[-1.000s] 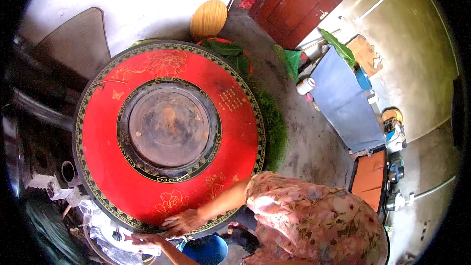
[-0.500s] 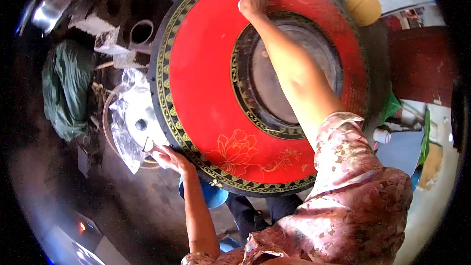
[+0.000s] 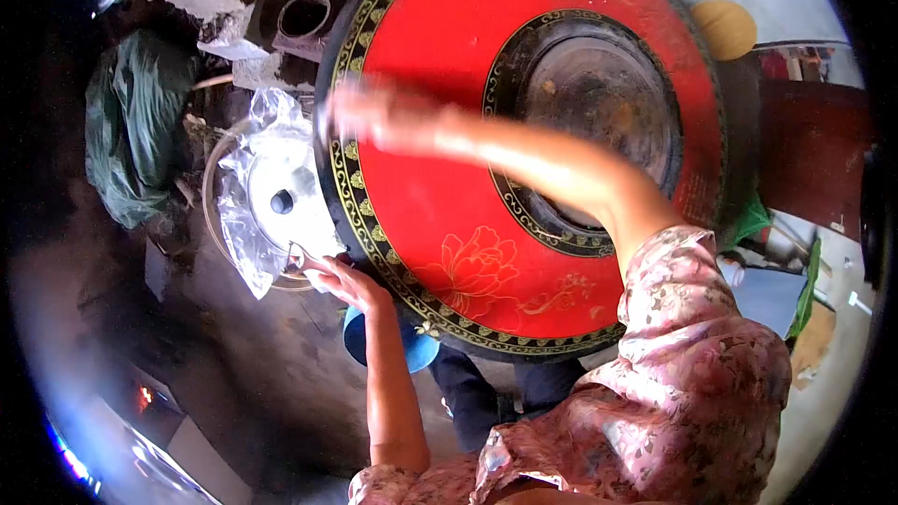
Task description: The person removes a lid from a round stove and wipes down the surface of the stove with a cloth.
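Observation:
A big round red table [image 3: 421, 178] with a black-and-gold border and painted flowers fills the middle. My right hand [image 3: 383, 117], smeared by motion, is over the table's left border. Whitish material shows at its fingertips, the crumpled white cloth [image 3: 341, 98] that is clearer in the earlier frame. My left hand [image 3: 348, 282] is held low at the table's lower left rim, its fingers stretched out and apart. Whether it touches the rim is unclear. Close to those fingers lies a shiny lid [image 3: 297, 196] with a black knob, partly covered by clear plastic [image 3: 241, 224].
A dark round plate [image 3: 599, 108] sits in the table's centre. Below the rim is a blue bucket [image 3: 412, 351]. Concrete blocks [image 3: 224, 23], a short pipe [image 3: 304, 14] and a green plastic bag [image 3: 136, 131] are at the left. A small flame [image 3: 145, 398] glows at lower left.
My right hand has swept from the table's far edge to its left border with the cloth. The view has shifted slightly; my left hand stays near the lower left rim.

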`<action>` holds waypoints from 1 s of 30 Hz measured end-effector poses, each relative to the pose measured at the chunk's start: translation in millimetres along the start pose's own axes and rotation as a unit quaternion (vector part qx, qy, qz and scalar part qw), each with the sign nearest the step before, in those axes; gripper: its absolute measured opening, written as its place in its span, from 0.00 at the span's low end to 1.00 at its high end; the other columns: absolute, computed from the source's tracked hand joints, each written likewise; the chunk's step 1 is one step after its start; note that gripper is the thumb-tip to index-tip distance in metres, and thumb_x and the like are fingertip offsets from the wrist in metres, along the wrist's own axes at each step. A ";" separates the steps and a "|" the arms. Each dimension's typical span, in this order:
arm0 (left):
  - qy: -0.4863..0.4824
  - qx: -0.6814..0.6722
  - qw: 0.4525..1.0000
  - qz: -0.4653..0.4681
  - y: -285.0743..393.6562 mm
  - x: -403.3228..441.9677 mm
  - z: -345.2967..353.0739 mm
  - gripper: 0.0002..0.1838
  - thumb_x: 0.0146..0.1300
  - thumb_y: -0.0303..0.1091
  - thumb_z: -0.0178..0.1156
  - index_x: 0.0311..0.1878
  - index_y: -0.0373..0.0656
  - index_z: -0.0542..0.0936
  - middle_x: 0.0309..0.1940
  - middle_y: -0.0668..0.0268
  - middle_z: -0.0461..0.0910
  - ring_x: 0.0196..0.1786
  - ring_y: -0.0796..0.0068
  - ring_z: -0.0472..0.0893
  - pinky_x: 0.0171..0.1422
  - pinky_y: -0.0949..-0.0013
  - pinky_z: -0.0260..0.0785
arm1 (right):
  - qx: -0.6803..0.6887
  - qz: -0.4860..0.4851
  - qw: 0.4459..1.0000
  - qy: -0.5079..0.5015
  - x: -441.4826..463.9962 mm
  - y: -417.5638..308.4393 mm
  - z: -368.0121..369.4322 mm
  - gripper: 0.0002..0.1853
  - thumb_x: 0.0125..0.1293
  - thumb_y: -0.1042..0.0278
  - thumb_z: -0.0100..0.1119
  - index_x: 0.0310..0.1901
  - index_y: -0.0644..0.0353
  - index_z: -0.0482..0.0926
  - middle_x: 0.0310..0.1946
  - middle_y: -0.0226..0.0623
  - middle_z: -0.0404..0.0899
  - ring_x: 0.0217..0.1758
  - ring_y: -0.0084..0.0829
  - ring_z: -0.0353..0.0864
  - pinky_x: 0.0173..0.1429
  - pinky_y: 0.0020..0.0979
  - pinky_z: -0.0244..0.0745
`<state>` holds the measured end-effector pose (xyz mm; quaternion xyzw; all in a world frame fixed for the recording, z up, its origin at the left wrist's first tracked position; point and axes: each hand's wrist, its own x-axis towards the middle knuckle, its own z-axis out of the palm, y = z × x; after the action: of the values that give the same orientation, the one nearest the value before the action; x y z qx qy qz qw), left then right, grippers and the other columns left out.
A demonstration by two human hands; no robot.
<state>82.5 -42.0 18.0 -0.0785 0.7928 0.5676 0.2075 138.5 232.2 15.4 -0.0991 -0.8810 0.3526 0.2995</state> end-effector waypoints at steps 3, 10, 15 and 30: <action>0.046 0.018 0.998 0.025 -21.7 10.9 5.2 0.29 0.75 0.52 0.50 0.61 0.32 0.62 0.52 0.55 0.69 0.53 0.66 0.68 0.61 0.62 0.61 | -0.141 0.079 0.984 0.071 46.3 102.7 -65.9 0.13 0.71 0.72 0.46 0.48 0.53 0.81 0.35 0.41 0.77 0.37 0.36 0.76 0.41 0.38 0.72; 0.038 -0.026 0.999 0.014 -15.0 11.3 2.1 0.21 0.76 0.50 0.48 0.44 0.38 0.65 0.36 0.64 0.68 0.41 0.72 0.67 0.52 0.64 0.63 | -0.139 0.032 0.966 0.214 39.1 68.8 8.8 0.13 0.74 0.64 0.43 0.44 0.60 0.77 0.33 0.42 0.75 0.35 0.37 0.78 0.36 0.41 0.71; 0.079 -0.248 0.965 -0.045 -36.8 21.9 -21.9 0.16 0.74 0.43 0.54 0.49 0.40 0.64 0.34 0.65 0.75 0.30 0.76 0.73 0.32 0.72 0.68 | -0.083 -0.009 0.996 -0.014 -67.1 -121.4 94.7 0.13 0.67 0.68 0.59 0.51 0.59 0.81 0.56 0.41 0.80 0.66 0.38 0.75 0.68 0.35 0.73; 0.101 -0.107 0.978 -0.148 -109.8 -70.7 -258.5 0.08 0.71 0.34 0.56 0.41 0.45 0.66 0.28 0.69 0.71 0.26 0.77 0.71 0.27 0.70 0.65 | -0.154 0.007 0.988 -0.008 -57.3 -112.0 98.9 0.26 0.63 0.83 0.51 0.63 0.51 0.75 0.62 0.37 0.77 0.66 0.39 0.74 0.70 0.35 0.72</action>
<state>123.7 -328.6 21.9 -0.2731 0.7240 0.6015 0.1985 129.4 72.6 8.8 -0.1469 -0.9265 0.2156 0.2713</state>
